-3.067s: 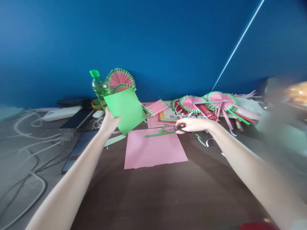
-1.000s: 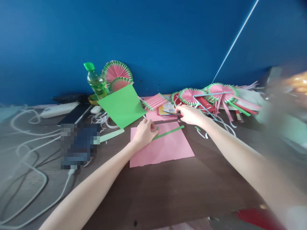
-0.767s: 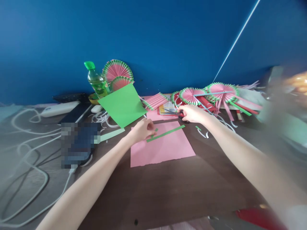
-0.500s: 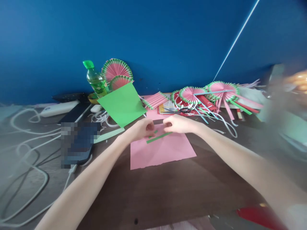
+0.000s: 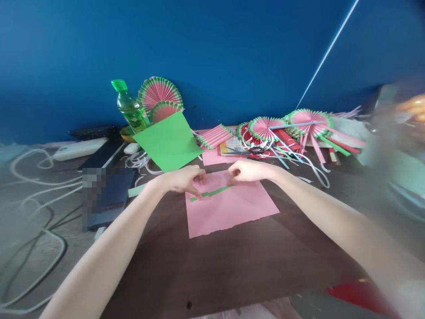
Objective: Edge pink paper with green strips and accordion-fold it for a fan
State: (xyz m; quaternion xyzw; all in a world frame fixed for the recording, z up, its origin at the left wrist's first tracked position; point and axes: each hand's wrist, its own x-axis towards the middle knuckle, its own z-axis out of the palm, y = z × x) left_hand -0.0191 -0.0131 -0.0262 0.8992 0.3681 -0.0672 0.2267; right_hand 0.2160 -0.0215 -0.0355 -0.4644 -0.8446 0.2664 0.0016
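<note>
- Longer green strip (image 5: 219, 190) laid flat on pink sheet (image 5: 232, 213), near its middle; far end covered by right hand (image 5: 247, 171).
- Short green strip (image 5: 193, 200) seen on same sheet, to the left, its inner end close to the longer one; whether they overlap can't be told.
- Left hand (image 5: 187, 179) placed over the strips: thumb and fingers parted, one fingertip set down at the strips.
- Right hand's fingertips bent down together at the strip; whether it is pinched or only pressed can't be told. Hands kept apart.
- Pink sheet spread on dark table (image 5: 232, 270), ragged edge turned to the wearer.
- Beyond: green sheet (image 5: 168, 144) tilted before bottle (image 5: 129, 106); scissors (image 5: 255, 151) and pleated pink paper (image 5: 215, 136) left behind the hands.
- Round paper fans (image 5: 305, 122) grouped by blue wall (image 5: 212, 53).
</note>
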